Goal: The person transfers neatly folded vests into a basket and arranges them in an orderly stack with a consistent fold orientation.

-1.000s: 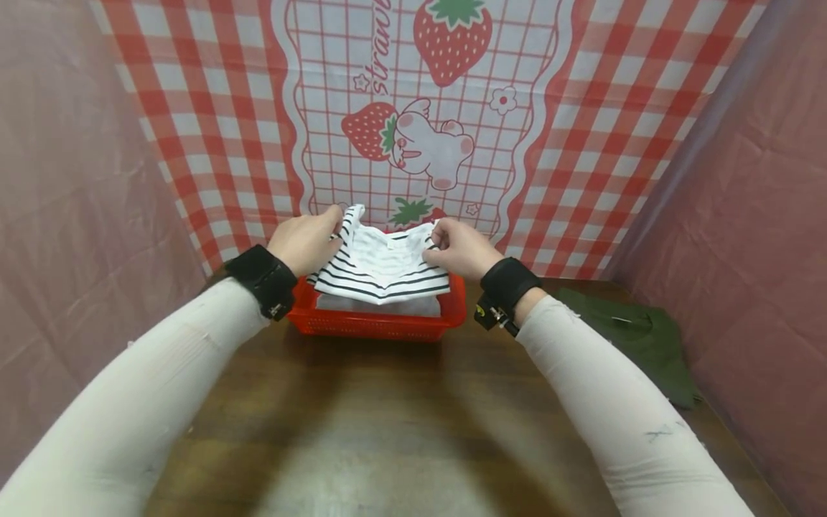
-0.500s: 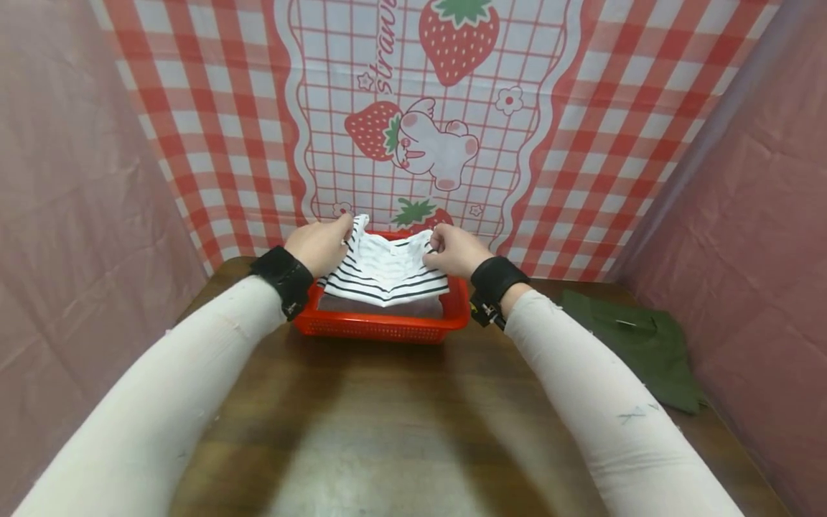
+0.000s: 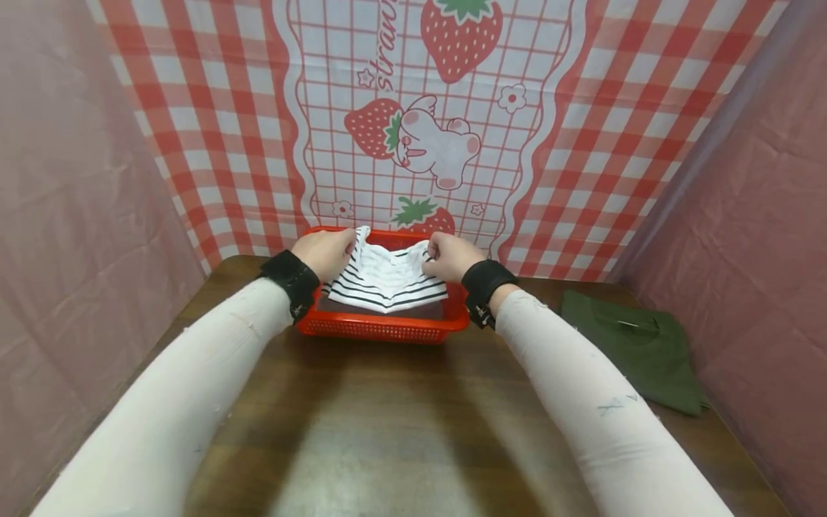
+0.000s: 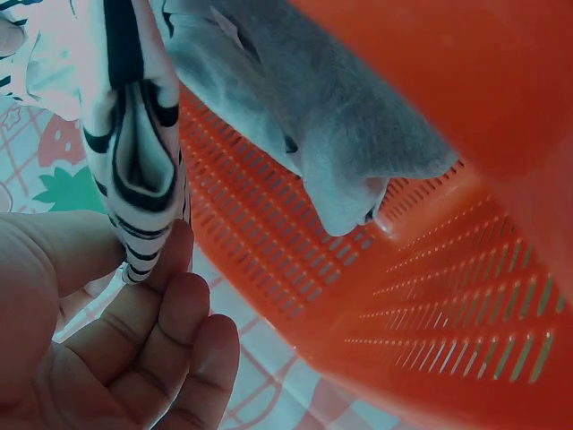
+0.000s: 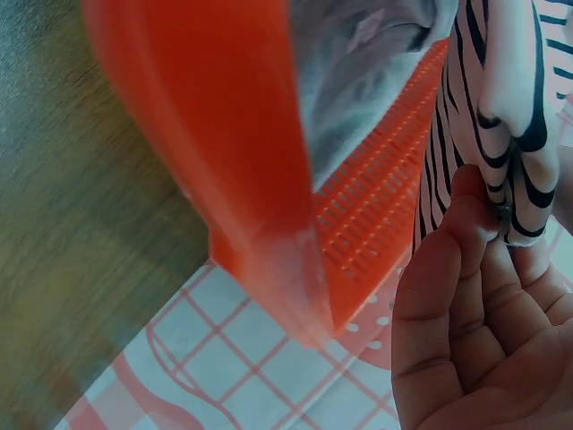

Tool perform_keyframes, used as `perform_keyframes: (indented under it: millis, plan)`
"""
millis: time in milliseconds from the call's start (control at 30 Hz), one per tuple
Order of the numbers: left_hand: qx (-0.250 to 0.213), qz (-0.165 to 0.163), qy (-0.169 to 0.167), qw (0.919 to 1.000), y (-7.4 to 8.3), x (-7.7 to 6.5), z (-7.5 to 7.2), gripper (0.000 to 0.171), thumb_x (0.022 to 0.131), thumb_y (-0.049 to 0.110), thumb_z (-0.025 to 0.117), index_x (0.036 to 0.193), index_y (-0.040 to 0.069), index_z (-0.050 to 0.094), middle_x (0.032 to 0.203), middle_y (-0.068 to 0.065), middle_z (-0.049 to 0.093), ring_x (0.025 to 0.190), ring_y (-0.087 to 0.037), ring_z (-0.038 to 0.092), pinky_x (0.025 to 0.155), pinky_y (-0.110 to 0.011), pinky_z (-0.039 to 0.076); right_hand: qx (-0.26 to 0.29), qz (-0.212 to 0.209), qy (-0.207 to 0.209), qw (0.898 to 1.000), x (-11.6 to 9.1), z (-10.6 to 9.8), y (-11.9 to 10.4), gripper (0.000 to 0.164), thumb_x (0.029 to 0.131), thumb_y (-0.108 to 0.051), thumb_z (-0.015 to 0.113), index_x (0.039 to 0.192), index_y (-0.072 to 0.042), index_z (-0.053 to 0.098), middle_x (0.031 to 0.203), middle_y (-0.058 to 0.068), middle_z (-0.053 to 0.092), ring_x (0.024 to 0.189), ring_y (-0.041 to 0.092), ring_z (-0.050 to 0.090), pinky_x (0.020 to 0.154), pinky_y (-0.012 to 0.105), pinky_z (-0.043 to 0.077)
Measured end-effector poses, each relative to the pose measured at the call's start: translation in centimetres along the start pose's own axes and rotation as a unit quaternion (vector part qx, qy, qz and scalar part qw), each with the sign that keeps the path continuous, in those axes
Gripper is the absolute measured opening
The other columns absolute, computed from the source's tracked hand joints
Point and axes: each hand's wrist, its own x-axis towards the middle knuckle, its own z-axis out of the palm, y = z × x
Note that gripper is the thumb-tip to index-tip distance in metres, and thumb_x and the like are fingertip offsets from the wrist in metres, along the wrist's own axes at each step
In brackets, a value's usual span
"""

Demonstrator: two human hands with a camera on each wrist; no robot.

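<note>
Because my left hand (image 3: 325, 253) and right hand (image 3: 452, 256) pinch opposite edges, I judge the striped cloth (image 3: 388, 287) stays spread above the red basket (image 3: 375, 330).

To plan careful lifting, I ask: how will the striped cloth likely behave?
The striped cloth is probably floppy: its upper edge dips between the left hand and right hand. It seems light, as the fabric looks thin. Its loosely looped fold may open when lifted.
</note>
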Motion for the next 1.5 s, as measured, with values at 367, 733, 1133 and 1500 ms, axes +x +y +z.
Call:
perform_keyframes:
  millis: [367, 733, 1133, 1500]
  plan:
    - [-0.013, -0.038, -0.047, 0.9981, 0.1, 0.4, 0.6, 0.033, 0.107, 0.021, 0.073, 0.139, 0.016, 0.066, 0.122, -0.013, 0.072, 0.107, -0.032, 0.064, 0.105, -0.053, 0.052, -0.02, -0.022, -0.009, 1.0, 5.5, 3.6, 4.2, 0.028, 0.098, -0.033, 0.077, 0.106, -0.014, 0.058, 0.094, 0.007, 0.058, 0.083, 0.028, 0.056, 0.077, 0.043, 0.043]
    - [-0.003, -0.02, -0.083, 0.9963, 0.0, 0.5, 1.1, 0.01, 0.102, 0.006, 0.073, 0.109, 0.012, 0.076, 0.106, -0.011, 0.07, 0.1, -0.031, 0.062, 0.092, -0.045, 0.048, -0.076, -0.011, -0.004, 0.997, 9.9, 6.1, 7.2, 0.03, 0.089, -0.036, 0.084, 0.097, -0.022, 0.059, 0.09, 0.001, 0.061, 0.081, 0.021, 0.06, 0.08, 0.048, 0.048]
    - [-0.006, -0.034, -0.146, 0.9888, 0.2, 0.1, 2.7, 0.015, 0.104, 0.011, 0.075, 0.119, 0.013, 0.077, 0.111, -0.009, 0.071, 0.103, -0.03, 0.063, 0.095, -0.047, 0.052, -0.112, -0.016, -0.058, 0.992, 11.4, 8.6, 9.1, 0.026, 0.089, -0.033, 0.084, 0.092, -0.017, 0.063, 0.086, 0.004, 0.064, 0.077, 0.026, 0.062, 0.072, 0.041, 0.048]
    - [-0.015, -0.053, -0.171, 0.9837, 0.4, 0.5, 2.3, 0.031, 0.103, 0.01, 0.076, 0.134, 0.012, 0.075, 0.122, -0.011, 0.07, 0.108, -0.031, 0.063, 0.093, -0.045, 0.053, -0.125, -0.021, -0.056, 0.99, 13.2, 8.6, 9.9, 0.024, 0.081, -0.032, 0.087, 0.088, -0.019, 0.068, 0.082, 0.002, 0.067, 0.075, 0.024, 0.065, 0.066, 0.041, 0.048]
